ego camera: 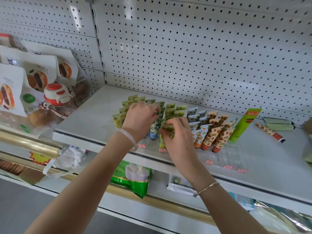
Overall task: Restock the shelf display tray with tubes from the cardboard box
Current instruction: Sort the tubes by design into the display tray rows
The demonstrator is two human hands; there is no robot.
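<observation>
1. Far left, on a neighbouring shelf: pastry bags [38, 78] and a red-and-white bottle lid [56, 94]. They are not part of your job.
2. The white shelf [87, 119] carries a clear display tray [224, 154]. Tubes stand in it cap-down, in rows, starting with the yellow-fruit tubes [119, 119] at the left end.
3. Your left hand [140, 119] is over the tray. Its grip is clenched in a pinch on the flat crimped top of the blue-flowered tube [154, 128], which stands in its slot.
4. Just beside it is your right hand [179, 137]. Its grip pinches the crimped end of the green-leaf tube [162, 142], whose cap is near the tray's front edge.
5. Handling, as a judgement: these tubes look light, with soft, glossy walls that will dent and slip if squeezed. The flat crimp is the stiff part, so hold there or at the shoulder by the cap.
6. The packed neighbours lean and could topple, so lower each tube straight down.
7. To the right are the orange-fruit tubes [198, 135] and then the strawberry tubes [217, 137]. The slots in front of them are bare.
8. Farther right, a tall green tube [243, 125] leans on the rows, and a loose patterned tube [270, 132] and pale green tubes [278, 124] lie flat on the shelf.
9. The cardboard box is not plainly in view. A brown corner [308, 125] at the right edge may be it.
</observation>
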